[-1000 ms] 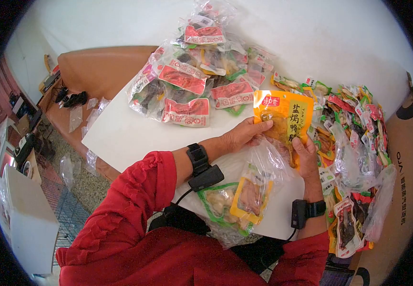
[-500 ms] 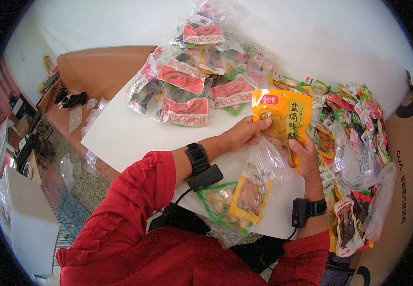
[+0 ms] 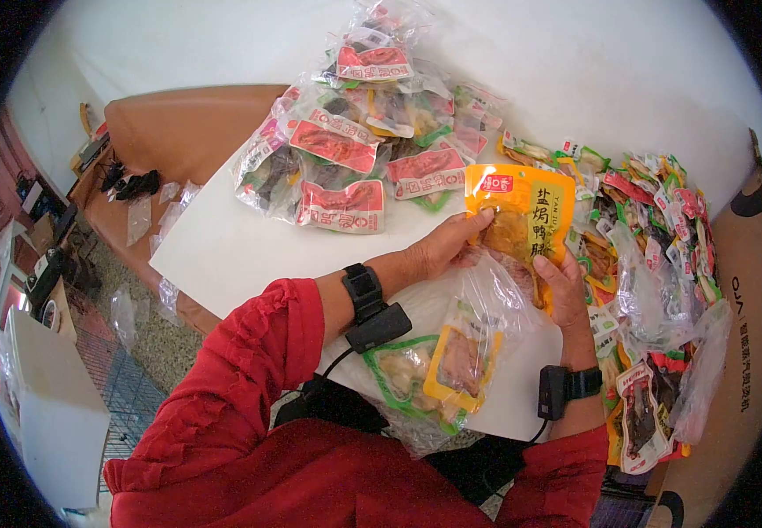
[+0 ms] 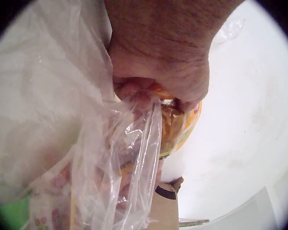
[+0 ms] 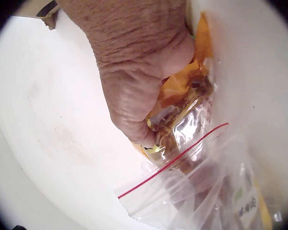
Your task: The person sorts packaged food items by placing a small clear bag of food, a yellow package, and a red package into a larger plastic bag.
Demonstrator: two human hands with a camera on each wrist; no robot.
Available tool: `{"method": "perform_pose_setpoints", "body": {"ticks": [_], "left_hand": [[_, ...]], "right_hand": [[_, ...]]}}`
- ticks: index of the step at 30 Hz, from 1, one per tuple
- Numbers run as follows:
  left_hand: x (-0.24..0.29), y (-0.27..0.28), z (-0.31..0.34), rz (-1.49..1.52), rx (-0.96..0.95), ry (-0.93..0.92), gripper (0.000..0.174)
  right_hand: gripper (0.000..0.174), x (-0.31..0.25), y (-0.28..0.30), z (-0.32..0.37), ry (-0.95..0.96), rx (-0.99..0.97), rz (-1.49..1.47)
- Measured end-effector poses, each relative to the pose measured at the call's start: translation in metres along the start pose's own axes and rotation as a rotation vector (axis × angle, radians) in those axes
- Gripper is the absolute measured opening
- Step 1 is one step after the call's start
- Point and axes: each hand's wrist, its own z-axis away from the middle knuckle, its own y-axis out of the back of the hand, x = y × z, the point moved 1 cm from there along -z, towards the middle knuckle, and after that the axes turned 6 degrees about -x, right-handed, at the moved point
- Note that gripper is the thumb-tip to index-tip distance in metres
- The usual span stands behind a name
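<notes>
Both hands hold a yellow food packet (image 3: 550, 195) with printed characters over the white table, its front facing up. My left hand (image 3: 441, 246) grips its left edge, thumb on the front. My right hand (image 3: 564, 289) pinches the lower right edge, thumb on top. A clear zip bag (image 5: 192, 187) with a red closure line overlaps the packet's lower part and hangs below the hands. Inside the bag lie another yellow-edged packet (image 3: 463, 359) and a green-edged packet (image 3: 405, 374). The fingers beneath the packet are mostly hidden.
Filled clear bags (image 3: 339, 145) are piled at the table's back. Many loose packets (image 3: 641, 207) are heaped on the right, with crumpled clear bags (image 3: 649, 286) on top, beside a cardboard box (image 3: 751, 290). A brown couch (image 3: 192, 132) stands at the left behind the white table (image 3: 223, 246).
The left thumb has slid slightly up and left on the yellow packet's front. The packet has shifted up a little; the right hand keeps its hold.
</notes>
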Motion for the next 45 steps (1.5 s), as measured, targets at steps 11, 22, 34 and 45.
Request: {"method": "perform_pose_setpoints", "body": {"ticks": [11, 22, 34, 45], "left_hand": [[0.0060, -0.0034, 0.0047, -0.049, -0.028, -0.052, 0.037], [0.0041, -0.0032, 0.0043, -0.069, -0.040, -0.080, 0.030], [0.0012, -0.0009, 0.0024, -0.082, -0.030, -0.088, 0.035], [0.0044, -0.0026, 0.0045, -0.094, -0.049, -0.074, 0.037]], "right_hand": [[0.033, -0.0007, -0.0007, -0.0002, -0.009, -0.014, -0.049], [0.035, -0.0031, -0.0006, 0.0000, -0.021, -0.029, -0.019], [0.033, -0.0035, -0.0022, 0.0003, -0.023, -0.019, -0.051], [0.034, -0.0044, -0.0038, 0.0007, -0.033, -0.010, -0.071]]}}
